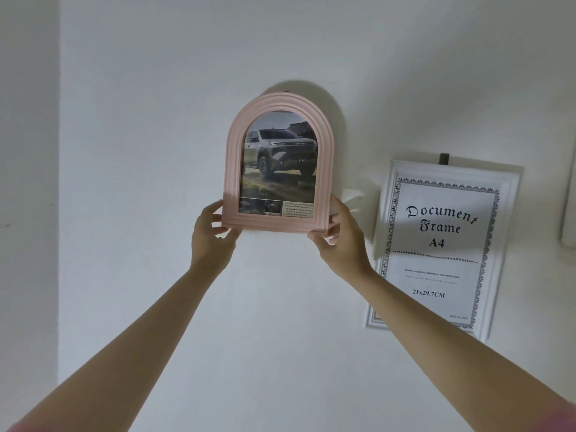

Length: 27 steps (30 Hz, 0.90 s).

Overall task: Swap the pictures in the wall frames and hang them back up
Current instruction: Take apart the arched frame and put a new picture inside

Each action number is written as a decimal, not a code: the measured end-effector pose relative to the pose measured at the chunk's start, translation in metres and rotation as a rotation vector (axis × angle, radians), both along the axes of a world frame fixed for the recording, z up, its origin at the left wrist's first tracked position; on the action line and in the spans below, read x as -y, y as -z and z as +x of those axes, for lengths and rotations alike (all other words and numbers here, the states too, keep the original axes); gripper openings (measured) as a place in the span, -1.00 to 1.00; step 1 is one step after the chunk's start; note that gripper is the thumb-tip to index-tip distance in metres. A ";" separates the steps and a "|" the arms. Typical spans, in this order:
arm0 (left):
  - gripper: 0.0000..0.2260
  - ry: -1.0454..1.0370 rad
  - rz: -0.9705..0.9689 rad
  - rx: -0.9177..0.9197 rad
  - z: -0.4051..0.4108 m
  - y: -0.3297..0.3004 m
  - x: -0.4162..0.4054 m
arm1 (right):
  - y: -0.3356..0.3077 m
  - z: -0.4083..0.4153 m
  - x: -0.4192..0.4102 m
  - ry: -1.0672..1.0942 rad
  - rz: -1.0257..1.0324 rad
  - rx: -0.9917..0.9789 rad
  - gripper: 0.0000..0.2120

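Holding the pink arched frame (279, 163) against the wall (140, 151), both hands pinch its bottom corners: left hand (215, 232) at lower left, right hand (338, 236) at lower right. Long axis upright; a dark hook (286, 92) peeks just above the arch top, straight up from both grips. White document frame (442, 244) hangs beside, to the right.

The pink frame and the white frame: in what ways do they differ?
The pink frame has an arched top; the white frame is rectangular. The pink frame shows a truck picture; the white frame shows a printed "Document Frame A4" sheet. The left hand and right hand grip the pink frame's lower corners; no hand touches the white frame. Both are against the wall.
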<state>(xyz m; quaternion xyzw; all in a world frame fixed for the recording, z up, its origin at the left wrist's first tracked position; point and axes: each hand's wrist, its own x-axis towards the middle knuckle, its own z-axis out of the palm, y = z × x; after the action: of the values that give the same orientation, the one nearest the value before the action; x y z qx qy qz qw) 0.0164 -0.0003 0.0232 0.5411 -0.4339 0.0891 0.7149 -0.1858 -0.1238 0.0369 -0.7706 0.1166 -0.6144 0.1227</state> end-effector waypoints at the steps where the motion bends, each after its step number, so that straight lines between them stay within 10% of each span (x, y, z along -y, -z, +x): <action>1: -0.47 0.004 0.008 0.032 -0.003 -0.001 -0.007 | -0.001 -0.005 -0.006 -0.015 0.011 -0.009 -0.27; 13: -0.18 0.277 0.465 0.200 -0.076 0.099 -0.115 | 0.065 -0.096 -0.091 -0.173 0.359 0.117 -0.44; 27: -0.47 0.376 0.661 0.072 -0.244 0.217 -0.172 | 0.254 -0.219 -0.218 0.058 0.467 0.119 -0.64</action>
<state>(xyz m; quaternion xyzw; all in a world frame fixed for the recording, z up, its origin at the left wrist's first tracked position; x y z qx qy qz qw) -0.2272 0.1721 -0.1941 0.6500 -0.5557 -0.1694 0.4899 -0.4052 0.0943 -0.2169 -0.6801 0.2702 -0.6183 0.2866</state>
